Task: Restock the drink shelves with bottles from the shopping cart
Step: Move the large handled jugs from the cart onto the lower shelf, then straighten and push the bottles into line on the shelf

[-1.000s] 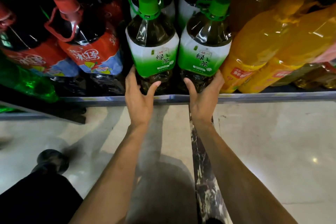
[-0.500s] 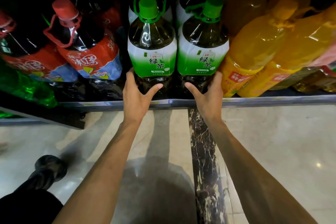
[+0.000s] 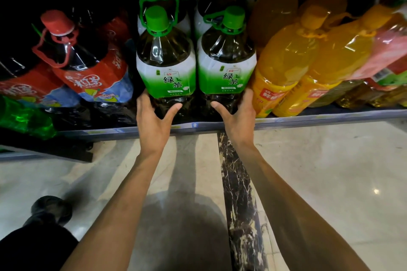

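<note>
**Placement nearly finished**

Green tea is held low at the base, one container per hand. The left bottle (image 3: 166, 61) is clasped by the left hand (image 3: 154, 116), with the thumb laid across its front and the fingers curled round its nine o'clock side. The right bottle (image 3: 226, 61) is clasped in mirror fashion by the right hand (image 3: 236, 114), with the fingers wrapped round its three o'clock side. Both are set upright and touching each other just behind the shelf edge (image 3: 308, 117), at twelve o'clock from the person. Red-labelled bottles (image 3: 88, 68) are ranged at nine o'clock of the pair, and orange bottles (image 3: 284, 61) at three o'clock. The placing step is judged almost complete. For the next move, the labels would be squared forward, both grips released, and more stock fetched from the cart, which is not seen.
</note>
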